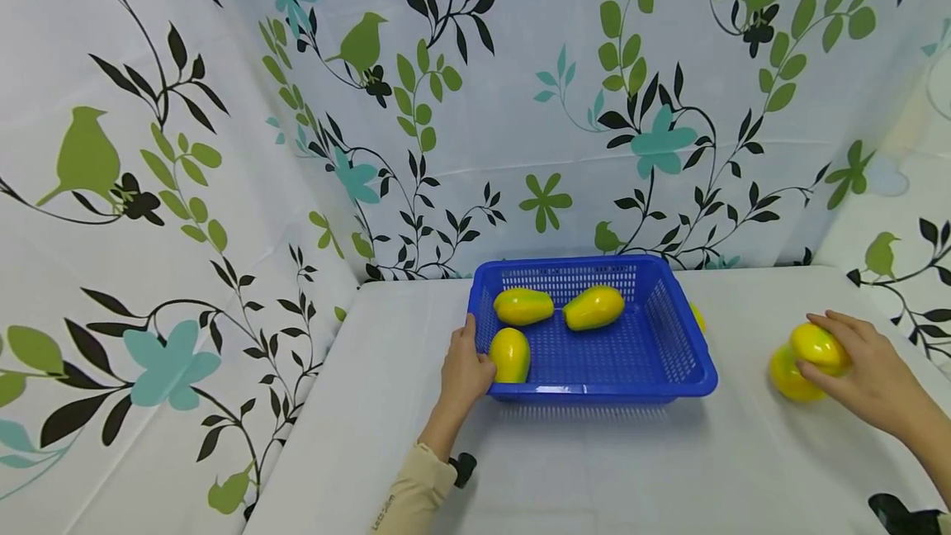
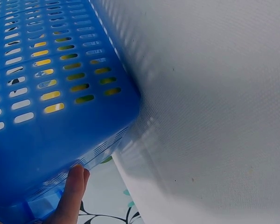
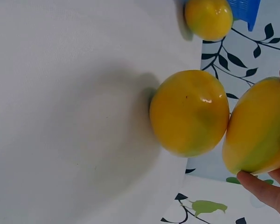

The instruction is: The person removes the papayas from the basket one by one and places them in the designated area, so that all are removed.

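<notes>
A blue plastic basket (image 1: 594,390) stands on the table with three glossy yellow-green mangoes inside: one at back left (image 1: 523,306), one at back middle (image 1: 593,308) and one at front left (image 1: 510,355). My left hand (image 1: 466,370) grips the basket's left rim near the front corner. In the left wrist view a finger (image 2: 73,191) lies against the basket wall. To the right of the basket, my right hand (image 1: 869,366) holds a mango (image 3: 261,126) between thumb and fingers. Right against it, lower down, another mango (image 3: 190,113) sits on the table.
One more yellow mango (image 3: 209,18) lies just outside the basket's right side, mostly hidden by it in the head view. The white table (image 1: 594,469) ends at the back against a curtain (image 1: 490,122) patterned with leaves and birds.
</notes>
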The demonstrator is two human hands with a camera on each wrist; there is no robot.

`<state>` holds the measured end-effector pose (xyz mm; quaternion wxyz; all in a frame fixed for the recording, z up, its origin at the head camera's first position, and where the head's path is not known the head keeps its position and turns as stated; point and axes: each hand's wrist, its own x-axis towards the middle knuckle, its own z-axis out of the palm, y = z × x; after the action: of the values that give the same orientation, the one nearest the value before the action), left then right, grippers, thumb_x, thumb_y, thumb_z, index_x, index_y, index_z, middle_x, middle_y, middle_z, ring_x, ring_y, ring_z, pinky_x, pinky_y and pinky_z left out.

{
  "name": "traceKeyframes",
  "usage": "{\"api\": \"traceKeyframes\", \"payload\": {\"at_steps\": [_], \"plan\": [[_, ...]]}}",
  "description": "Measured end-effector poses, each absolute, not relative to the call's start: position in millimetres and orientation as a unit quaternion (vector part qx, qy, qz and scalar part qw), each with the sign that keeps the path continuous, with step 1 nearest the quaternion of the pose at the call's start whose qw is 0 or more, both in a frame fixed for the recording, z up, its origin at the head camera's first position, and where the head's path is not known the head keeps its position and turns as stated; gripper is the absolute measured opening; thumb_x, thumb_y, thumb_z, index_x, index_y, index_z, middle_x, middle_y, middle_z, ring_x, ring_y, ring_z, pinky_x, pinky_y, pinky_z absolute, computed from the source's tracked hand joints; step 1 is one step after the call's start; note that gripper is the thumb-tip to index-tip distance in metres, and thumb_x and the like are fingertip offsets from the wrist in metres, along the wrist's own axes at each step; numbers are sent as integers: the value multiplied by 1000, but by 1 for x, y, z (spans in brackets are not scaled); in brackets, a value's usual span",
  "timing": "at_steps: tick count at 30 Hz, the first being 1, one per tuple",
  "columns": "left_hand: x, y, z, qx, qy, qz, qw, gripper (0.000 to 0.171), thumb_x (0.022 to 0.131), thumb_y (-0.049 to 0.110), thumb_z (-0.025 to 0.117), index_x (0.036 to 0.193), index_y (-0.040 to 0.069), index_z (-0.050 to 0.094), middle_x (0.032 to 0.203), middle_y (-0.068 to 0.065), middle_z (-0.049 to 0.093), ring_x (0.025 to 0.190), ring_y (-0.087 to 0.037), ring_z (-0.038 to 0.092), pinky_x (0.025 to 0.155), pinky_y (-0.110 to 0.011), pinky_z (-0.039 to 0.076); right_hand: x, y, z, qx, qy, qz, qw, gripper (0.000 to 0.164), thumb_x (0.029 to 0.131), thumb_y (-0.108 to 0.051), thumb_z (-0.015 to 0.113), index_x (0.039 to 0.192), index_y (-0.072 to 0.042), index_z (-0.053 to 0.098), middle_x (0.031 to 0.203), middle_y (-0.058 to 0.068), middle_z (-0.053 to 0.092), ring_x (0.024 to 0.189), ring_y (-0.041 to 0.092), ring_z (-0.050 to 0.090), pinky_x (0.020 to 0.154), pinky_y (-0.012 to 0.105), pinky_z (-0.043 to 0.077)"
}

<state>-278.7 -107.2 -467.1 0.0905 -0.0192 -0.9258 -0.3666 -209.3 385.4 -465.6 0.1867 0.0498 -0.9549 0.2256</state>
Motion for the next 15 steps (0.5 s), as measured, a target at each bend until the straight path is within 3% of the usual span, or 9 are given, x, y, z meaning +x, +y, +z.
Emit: {"api": "traceKeyframes", "payload": {"at_steps": [8, 15], "plan": [[-279, -108, -469, -19, -926, -365, 92, 72, 83, -2, 56, 151, -4, 32, 139, -31, 45, 106, -38, 59, 95, -53, 49, -211, 382, -466, 57, -950, 237, 193, 69, 84, -17, 75, 138, 10, 41, 136, 44, 31, 113, 64, 32, 96, 78, 25], [-279, -108, -470, -22, -926, -365, 95, 73, 82, -3, 56, 151, -4, 32, 139, -31, 45, 104, -37, 59, 95, -53, 49, -213, 385, -467, 46, -956, 222, 189, 69, 84, -17, 75, 138, 11, 40, 136, 44, 31, 113, 62, 32, 93, 78, 28]]}}
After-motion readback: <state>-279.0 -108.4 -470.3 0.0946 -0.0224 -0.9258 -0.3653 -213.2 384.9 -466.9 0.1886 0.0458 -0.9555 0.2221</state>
